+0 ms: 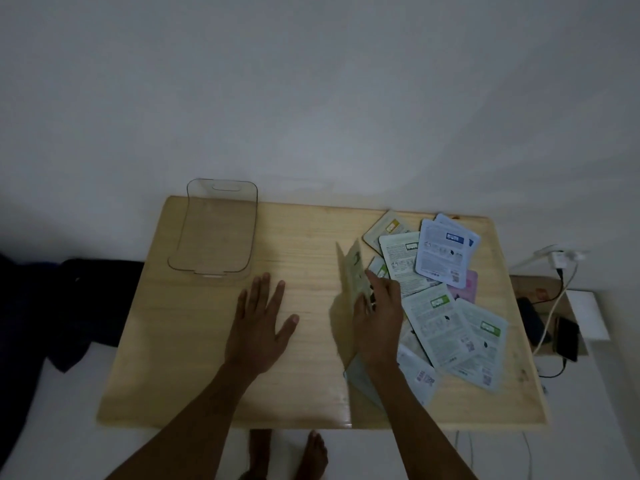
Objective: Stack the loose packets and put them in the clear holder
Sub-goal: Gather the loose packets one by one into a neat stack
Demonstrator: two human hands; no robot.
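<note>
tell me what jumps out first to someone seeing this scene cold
The fan of loose packets spread over the right side of the wooden table catches the eye first, with the right hand lifting one packet up on edge. The left hand rests flat, open, at the table's middle. The clear holder sits empty at the far left corner.

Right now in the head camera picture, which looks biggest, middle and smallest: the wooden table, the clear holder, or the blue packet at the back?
1. wooden table: biggest by far.
2. clear holder: middle.
3. blue packet: smallest, though it lies flat while the holder's back stands up, so the gap between these two is less sure.
</note>
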